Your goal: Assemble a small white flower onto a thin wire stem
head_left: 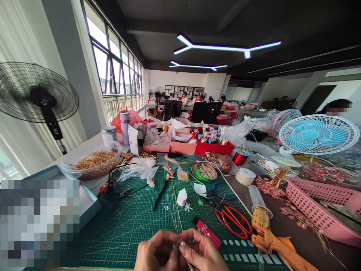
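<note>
Low in the view, my left hand (pixel 158 249) and my right hand (pixel 203 251) meet over the green cutting mat (pixel 113 229). Fingertips of both are pinched around a small shiny, clear-looking piece (pixel 182 243); its exact kind is too small to make out. A pale green strip shows below my right thumb. A thin tan stick (pixel 177 201) runs up the mat from just beyond my fingers; whether they touch it is hidden. Beyond lie a small white bottle (pixel 182 197), a white flower piece (pixel 188 207) and, beside my right hand, a dark pink packet (pixel 208 234).
Right of my hands lie a coiled red cord (pixel 232 220), an orange glue gun (pixel 266 237) and blue-handled pliers (pixel 220 191). A pink basket (pixel 318 210) stands far right, an open box (pixel 87 199) left. Bead bowls (pixel 205 177) and red trays (pixel 214 148) line the back.
</note>
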A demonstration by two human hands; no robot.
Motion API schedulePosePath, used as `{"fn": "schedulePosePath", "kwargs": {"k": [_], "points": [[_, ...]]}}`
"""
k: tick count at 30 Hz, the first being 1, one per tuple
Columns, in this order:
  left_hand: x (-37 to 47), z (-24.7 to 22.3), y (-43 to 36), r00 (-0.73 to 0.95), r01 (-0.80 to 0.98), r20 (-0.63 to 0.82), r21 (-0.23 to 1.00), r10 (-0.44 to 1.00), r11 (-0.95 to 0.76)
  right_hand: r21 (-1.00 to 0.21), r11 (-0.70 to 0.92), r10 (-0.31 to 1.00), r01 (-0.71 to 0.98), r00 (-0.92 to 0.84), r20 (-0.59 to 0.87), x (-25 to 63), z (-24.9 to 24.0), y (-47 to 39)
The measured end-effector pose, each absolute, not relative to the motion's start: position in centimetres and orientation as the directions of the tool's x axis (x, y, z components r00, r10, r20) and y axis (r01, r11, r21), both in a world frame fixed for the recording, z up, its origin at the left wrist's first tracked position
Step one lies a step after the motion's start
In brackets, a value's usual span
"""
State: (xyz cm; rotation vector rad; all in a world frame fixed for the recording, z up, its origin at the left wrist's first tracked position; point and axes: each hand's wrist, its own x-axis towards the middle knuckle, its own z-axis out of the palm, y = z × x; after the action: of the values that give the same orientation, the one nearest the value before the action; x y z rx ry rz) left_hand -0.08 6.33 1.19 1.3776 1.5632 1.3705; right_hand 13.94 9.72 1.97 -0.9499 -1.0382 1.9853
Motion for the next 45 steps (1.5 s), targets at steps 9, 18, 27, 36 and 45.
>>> {"fn": "schedulePosePath", "kwargs": {"k": [9, 18, 27, 36, 45], "points": [[-3.3, 5.0, 6.5, 0.149, 0.532, 0.38, 0.747, 0.913, -0.398, -0.876, -0.457, 0.811, -0.154, -0.477, -0.339, 14.1, 3.6, 9.0], [-2.5, 3.9, 6.4, 0.001, 0.186, 0.225, 0.957, 0.974, -0.222, -0.785, -0.558, 0.782, -0.27, -0.488, -0.388, 13.6, 4.9, 8.2], [-3.2, 4.6, 6.1, 0.245, 0.377, 0.194, 0.884, 0.95, -0.278, -0.744, -0.593, 0.765, -0.309, -0.506, -0.4, 13.8, 4.4, 8.1], [-2.9, 4.1, 6.2, 0.205, 0.215, 0.129, 0.961, 0.97, -0.173, -0.765, -0.581, 0.753, -0.279, -0.54, -0.375, 13.9, 4.6, 7.8], [-2.7, 2.9, 6.3, 0.141, -0.096, 0.034, 0.995, 0.989, -0.021, -0.824, -0.518, 0.83, -0.23, -0.371, -0.418, 13.3, 5.5, 7.7]]}}
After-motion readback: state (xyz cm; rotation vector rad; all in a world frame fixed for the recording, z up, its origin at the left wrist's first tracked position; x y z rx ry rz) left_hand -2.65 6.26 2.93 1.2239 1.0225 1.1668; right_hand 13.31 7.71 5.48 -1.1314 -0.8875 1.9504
